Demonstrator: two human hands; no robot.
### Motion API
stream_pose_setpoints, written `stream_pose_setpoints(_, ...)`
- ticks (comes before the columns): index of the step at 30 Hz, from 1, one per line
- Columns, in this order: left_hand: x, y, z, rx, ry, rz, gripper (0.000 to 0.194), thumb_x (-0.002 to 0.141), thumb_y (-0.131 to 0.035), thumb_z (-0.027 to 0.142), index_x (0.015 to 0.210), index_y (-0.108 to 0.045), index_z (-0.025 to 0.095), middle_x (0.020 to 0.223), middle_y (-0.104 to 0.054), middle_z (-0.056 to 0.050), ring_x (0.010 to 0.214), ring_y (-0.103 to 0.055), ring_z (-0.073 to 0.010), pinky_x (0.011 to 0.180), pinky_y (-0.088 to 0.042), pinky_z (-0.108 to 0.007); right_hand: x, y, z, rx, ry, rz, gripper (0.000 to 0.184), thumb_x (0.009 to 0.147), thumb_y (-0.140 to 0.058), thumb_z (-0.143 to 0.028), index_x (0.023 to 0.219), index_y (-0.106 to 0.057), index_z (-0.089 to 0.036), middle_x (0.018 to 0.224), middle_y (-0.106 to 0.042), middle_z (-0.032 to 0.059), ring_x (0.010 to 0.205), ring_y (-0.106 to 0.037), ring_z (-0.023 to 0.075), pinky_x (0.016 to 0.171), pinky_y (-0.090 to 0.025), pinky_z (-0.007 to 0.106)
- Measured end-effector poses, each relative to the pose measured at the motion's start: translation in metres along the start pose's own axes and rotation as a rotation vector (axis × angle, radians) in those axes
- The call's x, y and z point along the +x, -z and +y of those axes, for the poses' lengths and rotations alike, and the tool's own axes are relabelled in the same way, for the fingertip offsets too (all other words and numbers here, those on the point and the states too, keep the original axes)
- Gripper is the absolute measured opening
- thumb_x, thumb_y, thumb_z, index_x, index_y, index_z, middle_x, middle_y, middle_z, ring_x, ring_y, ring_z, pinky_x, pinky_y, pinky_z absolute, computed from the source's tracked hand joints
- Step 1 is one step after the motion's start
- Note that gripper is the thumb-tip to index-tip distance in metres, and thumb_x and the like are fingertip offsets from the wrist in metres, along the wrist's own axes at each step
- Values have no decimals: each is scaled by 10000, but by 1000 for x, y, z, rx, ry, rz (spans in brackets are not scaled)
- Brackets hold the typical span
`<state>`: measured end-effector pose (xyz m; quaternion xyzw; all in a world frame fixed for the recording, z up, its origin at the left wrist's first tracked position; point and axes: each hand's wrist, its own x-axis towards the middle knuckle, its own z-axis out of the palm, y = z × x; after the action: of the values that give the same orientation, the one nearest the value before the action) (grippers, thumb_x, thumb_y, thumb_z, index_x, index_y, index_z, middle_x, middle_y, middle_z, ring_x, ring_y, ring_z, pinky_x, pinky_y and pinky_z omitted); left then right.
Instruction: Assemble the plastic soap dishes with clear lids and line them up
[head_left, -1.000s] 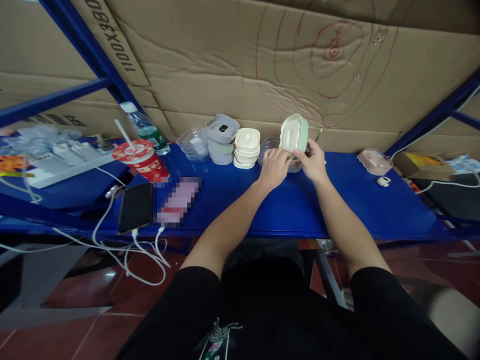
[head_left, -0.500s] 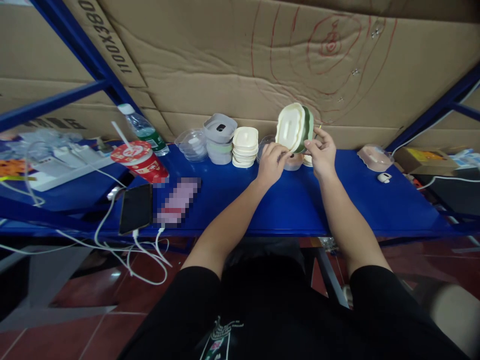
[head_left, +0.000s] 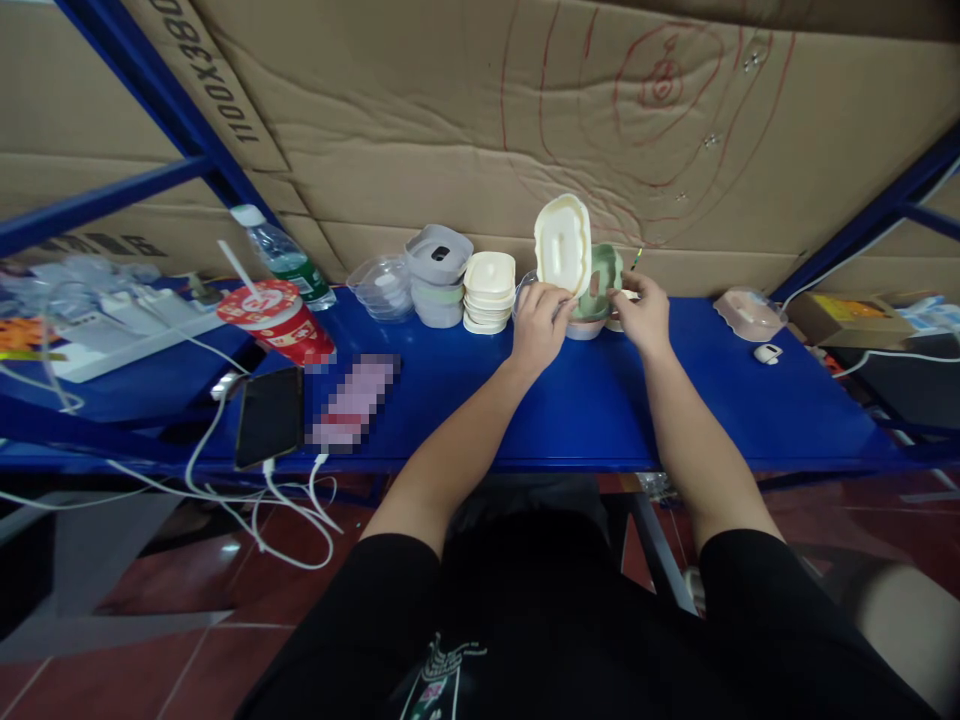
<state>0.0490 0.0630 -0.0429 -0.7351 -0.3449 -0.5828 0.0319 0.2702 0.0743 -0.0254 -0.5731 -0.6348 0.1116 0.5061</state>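
My left hand [head_left: 541, 322] pinches the lower edge of a cream oval lid [head_left: 562, 244], held upright above the blue shelf [head_left: 585, 400]. My right hand [head_left: 641, 315] grips a green oval shell [head_left: 600, 282], tilted just right of the lid; the two pieces are apart. Below them sit clear and pinkish tray pieces [head_left: 583, 328], partly hidden by my hands.
A stack of cream lids [head_left: 490, 290], a stack of grey shells [head_left: 439, 275] and clear trays [head_left: 384, 287] stand at the back. A red cup [head_left: 279, 320], a water bottle [head_left: 281, 255], a phone [head_left: 268, 414], white cables [head_left: 292, 510] lie left; a pink piece [head_left: 748, 318] and white earbud case [head_left: 766, 353] right.
The cream lid and green shell were held together as one piece; now they are pulled apart, the lid moving up and left in my left hand, the shell staying low in my right.
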Motion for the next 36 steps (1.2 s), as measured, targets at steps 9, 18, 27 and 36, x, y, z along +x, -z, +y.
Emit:
stream_pose_setpoints(9, -3, -1, 2, 3, -59, -62, 438, 1162, -422, 528, 1083, -728, 226, 1058, -716, -99, 1032, -646, -250, 973, -516, -435, -12, 7, -24, -312, 44, 115, 504, 970, -619, -574, 1271, -784, -205, 1259, -771, 180, 1273, -652, 407, 1149, -460, 682)
stream_pose_setpoints(18, -7, -2, 8, 37, -139, -266, 242, 1136, -529, 292, 1197, -758, 245, 1105, -711, -80, 1070, -653, -247, 1010, -525, -441, -24, 6, -47, 16, 77, -68, 798, 914, -687, -727, 1574, -565, -295, 1028, -762, 74, 1015, -749, 354, 977, -609, 571)
stream_pose_setpoints(27, -15, -6, 17, 169, -92, -466, 304, 1015, -719, 223, 1315, -764, 247, 1450, -697, -144, 1419, -593, -365, 1264, -389, -676, 22, 71, 50, -259, -145, 232, 616, 1027, -467, -567, 1447, -581, -130, 1097, -774, 213, 1038, -746, 373, 976, -575, 583)
stream_pose_setpoints(36, -21, -7, 14, 214, -67, -623, 305, 1017, -731, 257, 1315, -782, 221, 1414, -708, -161, 1386, -624, -366, 1299, -290, -737, 17, 50, 68, -428, -214, 96, 500, 1048, -462, -550, 1148, -768, -167, 1251, -770, 232, 1230, -696, 375, 1104, -525, 544)
